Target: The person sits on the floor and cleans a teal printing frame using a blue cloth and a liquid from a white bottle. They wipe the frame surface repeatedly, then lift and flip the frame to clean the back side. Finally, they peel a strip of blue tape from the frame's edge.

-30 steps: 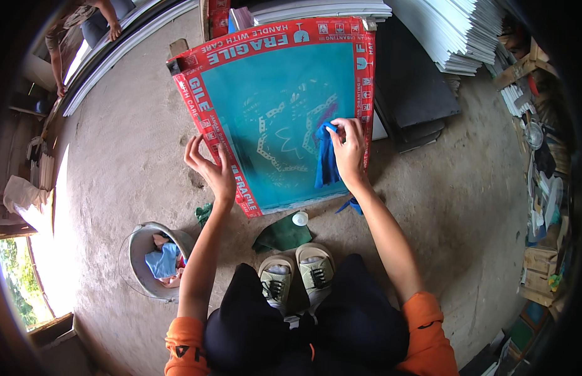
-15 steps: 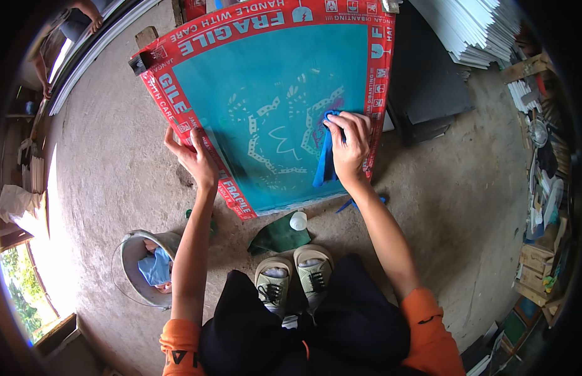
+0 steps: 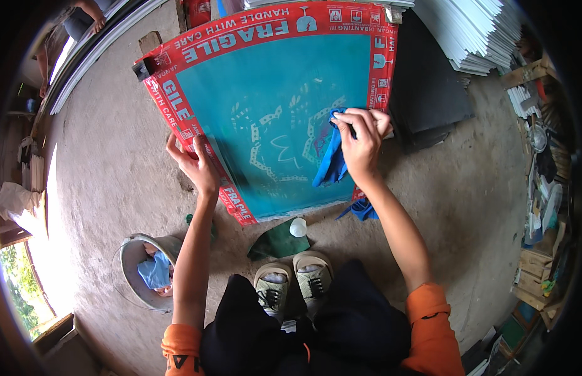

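A screen printing frame [image 3: 234, 81] with teal mesh and red printed tape round its border tilts up in front of me. Pale dashed outlines and a small purple patch mark its mesh. My left hand [image 3: 198, 166] grips the frame's left edge, thumb on the tape and the other fingers partly hidden. Pinched in my right hand [image 3: 364, 141] is a blue cloth [image 3: 331, 164], hanging down over the right part of the mesh beside the purple patch. Whether the cloth's top presses on the mesh, I cannot tell.
A grey bucket [image 3: 129, 266] with cloths in it stands on the floor at left. A green cloth [image 3: 269, 243] and white cup [image 3: 298, 227] lie before my shoes. Another blue cloth [image 3: 364, 210] is under the frame's lower right. White sheets [image 3: 469, 31] are stacked far right; a person's hand [image 3: 98, 25] shows far left.
My right hand has moved a little to the right with the blue cloth. The frame sits slightly lower in view, and more of the blue cloth below it shows. My left hand keeps its grip.
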Demonstrator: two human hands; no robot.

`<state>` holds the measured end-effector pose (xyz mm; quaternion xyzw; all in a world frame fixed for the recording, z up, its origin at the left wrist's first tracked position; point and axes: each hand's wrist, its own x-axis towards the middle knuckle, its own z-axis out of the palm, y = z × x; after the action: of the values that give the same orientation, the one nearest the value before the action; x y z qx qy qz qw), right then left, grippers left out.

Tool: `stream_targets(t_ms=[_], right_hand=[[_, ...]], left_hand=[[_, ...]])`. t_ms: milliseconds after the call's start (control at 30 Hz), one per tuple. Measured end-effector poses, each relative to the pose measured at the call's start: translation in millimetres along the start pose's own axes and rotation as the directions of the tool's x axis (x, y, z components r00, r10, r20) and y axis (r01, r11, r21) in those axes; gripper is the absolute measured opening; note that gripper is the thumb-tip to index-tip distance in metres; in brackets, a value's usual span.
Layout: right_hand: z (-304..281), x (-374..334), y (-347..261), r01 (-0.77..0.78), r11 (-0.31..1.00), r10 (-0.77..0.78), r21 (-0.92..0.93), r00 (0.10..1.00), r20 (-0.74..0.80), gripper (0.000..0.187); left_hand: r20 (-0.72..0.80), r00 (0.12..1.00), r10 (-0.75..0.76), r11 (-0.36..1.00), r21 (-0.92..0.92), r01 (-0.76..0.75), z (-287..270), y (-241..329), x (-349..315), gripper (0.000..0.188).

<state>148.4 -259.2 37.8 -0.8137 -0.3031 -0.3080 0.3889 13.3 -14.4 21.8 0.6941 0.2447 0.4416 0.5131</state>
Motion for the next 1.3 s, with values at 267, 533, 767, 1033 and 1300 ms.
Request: stream_targets(t_ms=[267,533,767,1033,1300], right_hand=[[-9,5,5,0.144,0.984,-0.136,-0.108,0.988,0.075,0.014],[-6,-9,-4,0.238,0.966,-0.218,-0.098,0.958,0.185,0.011],[-8,-17,-8,0.206,0.976,-0.188,-0.076,0.961,0.202,0.013],[-7,-29,-2,0.375,0.927,-0.352,-0.007,0.878,0.324,0.014],[-1,-27,-16,0.273,0.962,-0.255,-0.029,0.928,0.270,0.015]], left_hand=[[-0.031,0.998,-0.054,0.991,0.118,0.057,0,5,1,0.036],[-0.043,0.999,-0.027,0.988,0.152,0.033,-2,8,2,0.034],[-0.047,0.998,-0.032,0.989,0.141,0.038,-1,6,1,0.030],[-0.035,0.998,-0.043,0.989,0.140,0.048,-2,9,0,0.036],[-0.035,0.997,-0.075,0.986,0.148,0.079,-1,12,0,0.034]])
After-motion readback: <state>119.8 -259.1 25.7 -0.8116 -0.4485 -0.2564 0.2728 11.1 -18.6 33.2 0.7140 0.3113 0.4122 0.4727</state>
